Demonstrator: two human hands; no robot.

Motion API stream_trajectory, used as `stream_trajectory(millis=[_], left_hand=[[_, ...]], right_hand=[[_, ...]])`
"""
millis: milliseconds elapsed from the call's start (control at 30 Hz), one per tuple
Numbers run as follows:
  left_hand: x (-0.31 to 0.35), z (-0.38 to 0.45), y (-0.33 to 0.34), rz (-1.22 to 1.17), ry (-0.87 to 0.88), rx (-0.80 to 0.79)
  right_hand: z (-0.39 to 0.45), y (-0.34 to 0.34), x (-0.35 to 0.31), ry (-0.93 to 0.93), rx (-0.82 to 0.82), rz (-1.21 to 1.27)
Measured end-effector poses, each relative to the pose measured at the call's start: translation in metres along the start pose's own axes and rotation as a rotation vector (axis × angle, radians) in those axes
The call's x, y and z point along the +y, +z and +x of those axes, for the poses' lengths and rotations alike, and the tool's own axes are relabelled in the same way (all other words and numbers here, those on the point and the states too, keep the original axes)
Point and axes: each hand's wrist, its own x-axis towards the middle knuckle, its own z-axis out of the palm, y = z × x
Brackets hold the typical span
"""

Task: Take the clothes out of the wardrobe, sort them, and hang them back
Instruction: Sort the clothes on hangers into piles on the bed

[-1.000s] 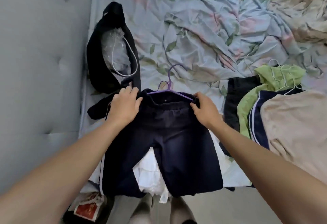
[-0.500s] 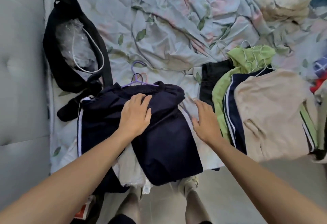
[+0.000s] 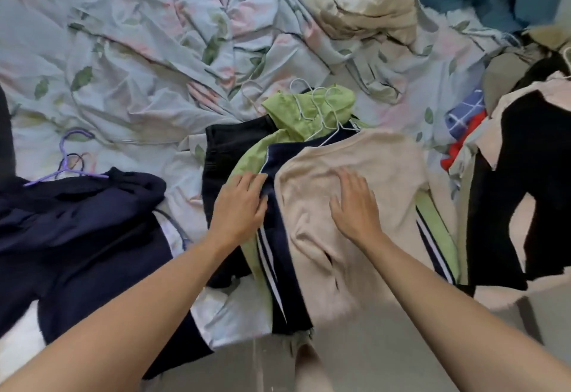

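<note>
Beige top [image 3: 355,206]: uppermost of a stack at the near bed edge, centre-right. Long axis runs from the hanger hooks [image 3: 312,104] at the far end toward the viewer, hem hanging over the edge.

Beneath it: navy striped garment [image 3: 278,237], green garment [image 3: 309,110], black garment [image 3: 228,144], fanned leftward.

Right hand [image 3: 355,206]: flat on the beige top, fingers straight, holding nothing. Left hand [image 3: 241,206]: flat, fingers spread, across the green and navy layers.

Step, judged: sorting, pressing the stack. Next calls for separating one garment or gathering the hooks.

Left: navy shorts [image 3: 77,221] on purple hanger [image 3: 66,166]. Underneath: floral sheet [image 3: 139,51].
</note>
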Motion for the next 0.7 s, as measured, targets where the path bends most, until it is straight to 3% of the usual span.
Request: stream_trajectory(millis=[233,500,700], left_hand=[[0.06,0.078,0.04,-0.034,-0.18,-0.075],[0.069,0.111,0.057,0.11,-0.24,-0.157],[0.076,0.105,0.059,0.123,-0.237,-0.175]], right_hand=[[0.08,-0.032,0.122,-0.03,-0.05,-0.051],[0.158,-0.043,0.154,-0.105,-0.136,-0.115],[0.171,-0.051,0.162,-0.134,-0.076,-0.179]])
